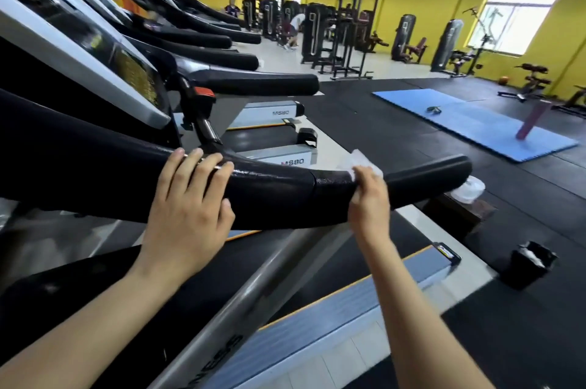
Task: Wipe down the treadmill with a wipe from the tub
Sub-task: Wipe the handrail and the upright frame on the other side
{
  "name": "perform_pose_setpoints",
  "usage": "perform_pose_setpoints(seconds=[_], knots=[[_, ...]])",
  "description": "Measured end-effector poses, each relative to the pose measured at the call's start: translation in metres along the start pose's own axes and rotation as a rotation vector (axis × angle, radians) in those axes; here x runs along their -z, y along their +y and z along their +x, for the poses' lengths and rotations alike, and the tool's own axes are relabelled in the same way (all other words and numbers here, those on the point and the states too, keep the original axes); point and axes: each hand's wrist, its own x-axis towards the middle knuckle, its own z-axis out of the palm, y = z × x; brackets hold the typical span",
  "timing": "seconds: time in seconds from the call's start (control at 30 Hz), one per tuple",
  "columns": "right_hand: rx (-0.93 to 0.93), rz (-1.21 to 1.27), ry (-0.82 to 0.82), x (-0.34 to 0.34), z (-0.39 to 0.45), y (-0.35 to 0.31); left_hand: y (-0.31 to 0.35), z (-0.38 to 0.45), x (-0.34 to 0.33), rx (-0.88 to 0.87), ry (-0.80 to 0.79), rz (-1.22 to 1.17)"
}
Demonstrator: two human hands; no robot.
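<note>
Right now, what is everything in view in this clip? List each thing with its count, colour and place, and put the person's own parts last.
handrail: one, black, nearest treadmill, across the middle
wipe: one, white, draped over the handrail under the right hand
tub: one, white, on a dark box beyond the handrail's end, partly hidden
bin: one, black, on the floor at right
console: one, grey-framed, upper left
safety clip: one, red, beside the console
treadmills: a row, black, receding along the left; count unclear
mat: one, blue, on the floor at right
roller: one, maroon, on the mat
weight machines: several, black, by the yellow wall
left hand: grips the handrail
right hand: presses the wipe on the handrail
</note>
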Motion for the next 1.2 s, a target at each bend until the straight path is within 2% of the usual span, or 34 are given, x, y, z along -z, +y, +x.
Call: perform_pose_setpoints(seconds=[0.17, 0.23, 0.3, 0.47, 0.57, 0.67, 0.73, 0.83, 0.93, 1.0, 1.1, 1.17, 1.2], knots=[[0.421, 0.201, -0.147, -0.031, -0.036, -0.085, 0.027, 0.007, -0.008, 0.089, -0.014, 0.016], [0.524, 0.246, -0.227, -0.026, -0.034, -0.092, 0.043, 0.014, -0.013, 0.059, -0.049, 0.005], [0.559, 0.223, -0.276, -0.016, -0.016, -0.071, 0.062, 0.021, -0.021, 0.047, -0.086, -0.001], [0.309, -0.045, -0.271, 0.020, 0.061, 0.057, 0.116, 0.033, -0.046, 0.009, -0.161, 0.002], [0.172, -0.179, -0.317, 0.046, 0.114, 0.121, 0.141, 0.040, -0.055, 0.054, -0.183, 0.000], [0.057, -0.180, -0.300, 0.056, 0.143, 0.149, 0.145, 0.042, -0.060, 0.121, -0.169, -0.036], [0.070, -0.151, -0.220, 0.049, 0.129, 0.139, 0.141, 0.040, -0.061, 0.128, -0.153, -0.068], [0.250, 0.131, -0.118, 0.026, 0.072, 0.096, 0.140, 0.040, -0.062, 0.148, -0.148, -0.099], [0.446, 0.437, -0.130, -0.001, 0.010, 0.046, 0.144, 0.041, -0.065, 0.172, -0.152, -0.085], [0.530, 0.439, -0.182, -0.015, -0.021, 0.031, 0.144, 0.039, -0.066, 0.179, -0.154, -0.070], [0.729, 0.334, -0.205, -0.025, -0.025, 0.051, 0.143, 0.037, -0.066, 0.163, -0.187, -0.048], [0.820, 0.247, -0.164, -0.026, -0.013, 0.076, 0.141, 0.036, -0.066, 0.138, -0.202, -0.034], [0.806, 0.217, -0.124, -0.027, -0.007, 0.094, 0.140, 0.037, -0.066, 0.136, -0.209, -0.034]])
